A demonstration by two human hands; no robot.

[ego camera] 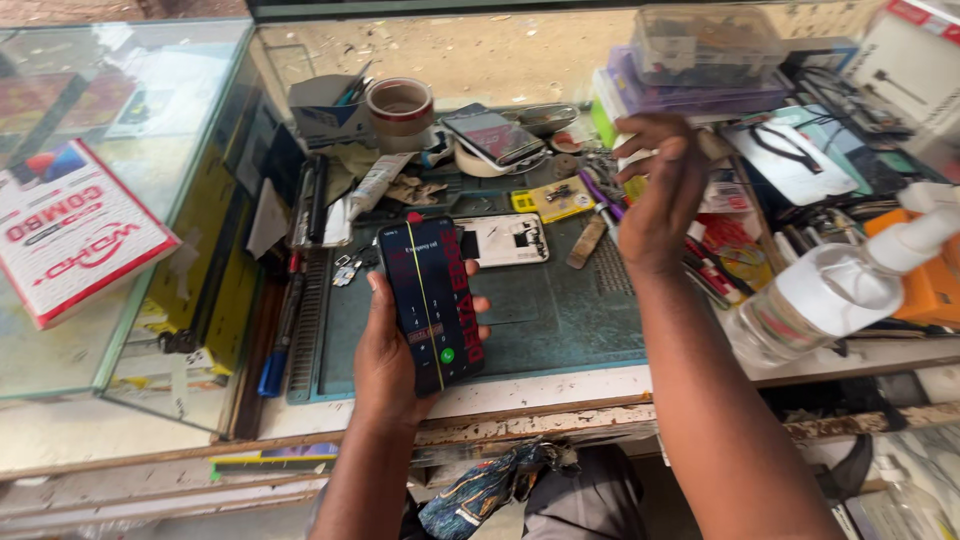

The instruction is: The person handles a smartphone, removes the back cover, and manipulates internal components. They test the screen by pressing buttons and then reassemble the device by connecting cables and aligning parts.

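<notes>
My left hand holds a dark smartphone upright over the green work mat. Its lit screen shows a keypad with a thin bright vertical line down it. My right hand is raised over the right side of the mat, fingers curled, reaching among small tools and pliers; I cannot tell whether it grips anything. A white phone back panel lies flat on the mat just behind the held phone.
A glass display case with a red and white box stands at left. At the back are tape rolls, another phone and plastic parts boxes. A clear spray bottle lies at right.
</notes>
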